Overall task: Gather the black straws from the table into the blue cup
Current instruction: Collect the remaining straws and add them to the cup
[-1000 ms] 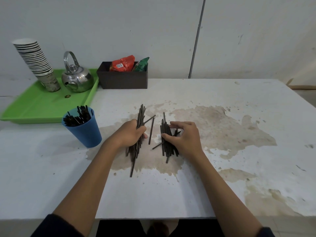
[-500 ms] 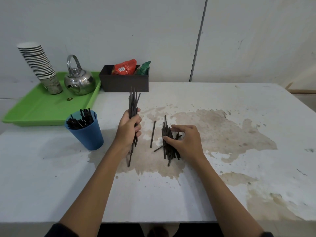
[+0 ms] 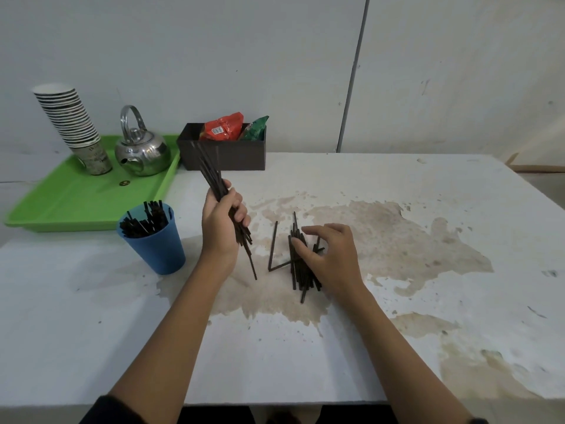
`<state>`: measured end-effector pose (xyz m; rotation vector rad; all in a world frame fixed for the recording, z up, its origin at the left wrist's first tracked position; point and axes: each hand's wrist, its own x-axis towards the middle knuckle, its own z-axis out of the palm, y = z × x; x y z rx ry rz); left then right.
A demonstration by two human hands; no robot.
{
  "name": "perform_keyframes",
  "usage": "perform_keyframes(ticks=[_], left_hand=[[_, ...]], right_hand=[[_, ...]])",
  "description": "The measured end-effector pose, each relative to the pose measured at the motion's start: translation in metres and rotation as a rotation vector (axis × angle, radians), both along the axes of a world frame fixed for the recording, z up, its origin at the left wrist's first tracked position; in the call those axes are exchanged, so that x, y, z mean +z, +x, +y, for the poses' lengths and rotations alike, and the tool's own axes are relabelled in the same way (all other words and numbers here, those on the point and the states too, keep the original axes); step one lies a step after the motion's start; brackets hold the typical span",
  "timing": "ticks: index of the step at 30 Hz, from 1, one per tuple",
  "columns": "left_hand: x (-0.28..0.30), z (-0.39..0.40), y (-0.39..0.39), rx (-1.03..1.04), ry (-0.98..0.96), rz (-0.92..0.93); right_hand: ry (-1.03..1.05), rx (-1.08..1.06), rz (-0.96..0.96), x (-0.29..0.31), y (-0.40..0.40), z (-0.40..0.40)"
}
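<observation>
Straws fill the left hand — a black bundle clenched in its grip, fingers and thumb wrapped round the middle. The bundle is tilted, its upper ends leaning up and to the left in front of the dark box, its lower ends fanning down toward the tabletop; the longest one reaches almost to the surface, though whether it touches cannot be told. The hand is raised just to the right of the blue cup, which stands near the tabletop's left side and already holds a batch of black straws leaning against its rim.

To the right, the right hand rests over a second pile of straws lying on the stained patch of the tabletop. Its fingers are loosely bent, thumb and fingertips touching the pile — pressing on it rather than closed round anything. A single straw lies on its own just left of that pile, and another thin one runs from its near end across to the pile.

Behind the cup sits a green tray carrying a stack of paper cups and a steel kettle. The dark box beside it, against the wall, holds a red packet and a green packet.
</observation>
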<state>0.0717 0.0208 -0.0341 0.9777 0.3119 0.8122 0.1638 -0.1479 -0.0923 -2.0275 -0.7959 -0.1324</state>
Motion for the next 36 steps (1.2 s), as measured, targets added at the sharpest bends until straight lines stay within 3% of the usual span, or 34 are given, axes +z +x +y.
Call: perform_keyframes(ticks=[2,4,11,19,22,26,31,36], left_hand=[[0.002,0.001,0.0,-0.039,-0.124,-0.015],[0.003,0.001,0.0,-0.074,-0.188,-0.018],[0.012,0.003,-0.008,-0.119,-0.196,-0.01],[0.016,0.009,-0.015,-0.124,-0.182,0.02],[0.009,0.009,-0.017,-0.114,-0.15,0.068],[0.0,0.016,-0.023,-0.081,-0.097,0.109],[-0.017,0.02,-0.034,0.0,0.035,0.227],[-0.03,0.01,-0.036,-0.036,0.141,0.292]], right_hand=[[-0.01,0.039,-0.192,0.006,-0.01,0.002],[-0.003,0.125,-0.263,0.008,-0.025,0.006],[-0.059,0.295,-0.165,0.012,-0.056,0.032],[0.084,0.161,0.047,0.013,-0.07,0.051],[0.051,0.127,0.153,0.013,-0.074,0.058],[-0.061,0.199,0.173,0.011,-0.073,0.056],[-0.04,0.271,0.207,0.023,-0.055,0.047],[0.15,0.342,0.413,0.052,-0.045,0.063]])
